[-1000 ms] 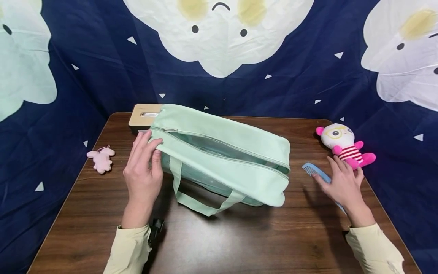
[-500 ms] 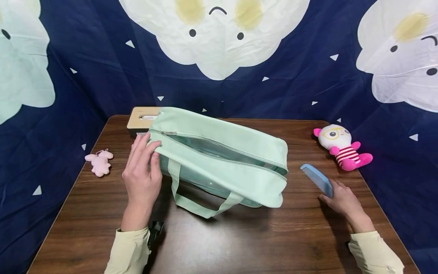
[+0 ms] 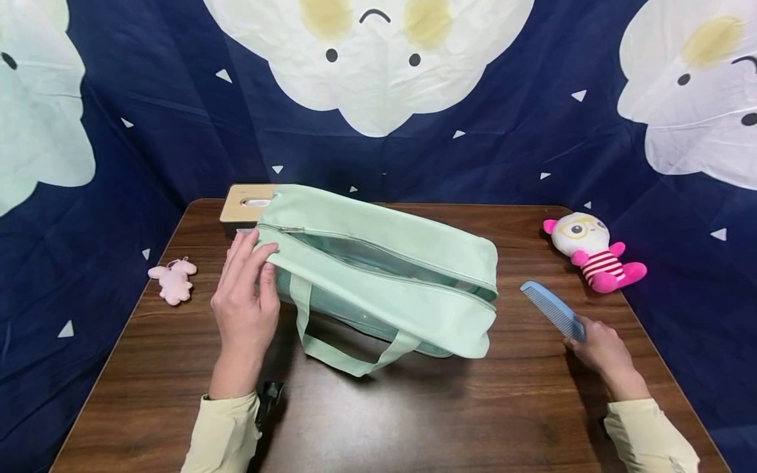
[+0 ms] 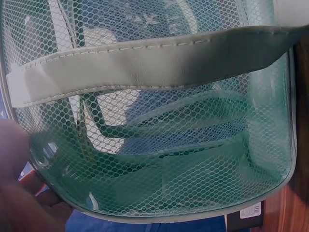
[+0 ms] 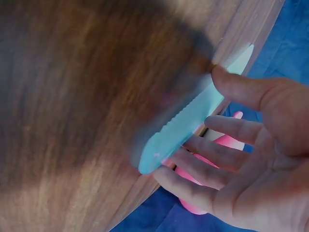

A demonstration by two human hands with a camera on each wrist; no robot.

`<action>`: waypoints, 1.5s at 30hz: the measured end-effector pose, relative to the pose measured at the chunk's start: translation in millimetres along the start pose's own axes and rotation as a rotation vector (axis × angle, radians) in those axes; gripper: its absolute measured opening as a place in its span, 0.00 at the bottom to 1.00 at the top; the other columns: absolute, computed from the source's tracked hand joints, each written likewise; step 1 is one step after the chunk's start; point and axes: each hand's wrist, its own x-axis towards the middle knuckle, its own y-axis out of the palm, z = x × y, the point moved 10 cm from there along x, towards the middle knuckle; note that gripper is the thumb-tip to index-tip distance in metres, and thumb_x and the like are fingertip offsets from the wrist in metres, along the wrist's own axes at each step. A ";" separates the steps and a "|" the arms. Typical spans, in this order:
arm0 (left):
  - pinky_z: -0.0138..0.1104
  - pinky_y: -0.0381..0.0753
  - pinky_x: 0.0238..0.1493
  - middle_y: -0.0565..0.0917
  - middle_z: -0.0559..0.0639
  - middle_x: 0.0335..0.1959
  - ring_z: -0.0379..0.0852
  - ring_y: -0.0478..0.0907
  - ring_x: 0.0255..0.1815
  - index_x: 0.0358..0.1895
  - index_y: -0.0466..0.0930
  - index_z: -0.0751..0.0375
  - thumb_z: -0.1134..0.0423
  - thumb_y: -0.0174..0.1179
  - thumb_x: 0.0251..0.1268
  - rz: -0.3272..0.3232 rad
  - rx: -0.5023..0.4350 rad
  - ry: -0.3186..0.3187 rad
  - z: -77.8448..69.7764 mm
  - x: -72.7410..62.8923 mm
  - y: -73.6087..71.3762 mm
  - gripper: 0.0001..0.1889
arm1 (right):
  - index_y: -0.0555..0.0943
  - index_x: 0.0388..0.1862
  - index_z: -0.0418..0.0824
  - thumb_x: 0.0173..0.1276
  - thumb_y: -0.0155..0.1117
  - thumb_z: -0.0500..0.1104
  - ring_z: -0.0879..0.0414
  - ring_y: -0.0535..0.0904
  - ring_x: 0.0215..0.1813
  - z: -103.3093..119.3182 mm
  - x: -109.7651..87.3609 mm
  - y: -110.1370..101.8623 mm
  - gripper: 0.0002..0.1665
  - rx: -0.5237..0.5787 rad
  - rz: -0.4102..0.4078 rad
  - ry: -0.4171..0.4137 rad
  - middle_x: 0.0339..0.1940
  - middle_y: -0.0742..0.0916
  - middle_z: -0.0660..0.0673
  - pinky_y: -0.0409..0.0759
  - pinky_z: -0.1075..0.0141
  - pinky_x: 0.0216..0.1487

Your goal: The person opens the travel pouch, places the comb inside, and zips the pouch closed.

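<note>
A mint-green zip bag (image 3: 378,263) with clear and mesh sides stands in the middle of the head view, its top zip partly undone. My left hand (image 3: 245,302) holds the bag's left end, fingers on the top edge and thumb at the front. In the left wrist view, the bag's mesh panel (image 4: 183,159) fills most of the picture beside my fingers (image 4: 50,205). My right hand (image 3: 603,351) grips the near end of a light blue comb (image 3: 552,309). From the right wrist, the comb (image 5: 193,113) lies between thumb and fingers, partly blurred.
A plush toy (image 3: 600,256) with pink limbs and a striped shirt lies at the table's back right. On the left lies a small pink plush keychain (image 3: 174,281). A wood-topped box (image 3: 242,203) stands behind the bag's left end. A dark blue curtain (image 3: 177,131) borders the table.
My right hand has moved from beside the plush toy to the comb's near end and taken hold of it. The comb has shifted and turned slightly. My left hand stays on the bag.
</note>
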 end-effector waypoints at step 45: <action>0.44 0.67 0.77 0.84 0.61 0.62 0.59 0.75 0.71 0.50 0.87 0.65 0.48 0.51 0.82 -0.007 0.001 -0.002 -0.5 -1.0 1.6 0.23 | 0.85 0.54 0.32 0.46 0.83 0.43 0.23 0.81 0.36 78.3 -40.0 -91.4 0.35 -0.013 -0.558 -0.002 0.49 0.87 0.26 0.70 0.38 0.20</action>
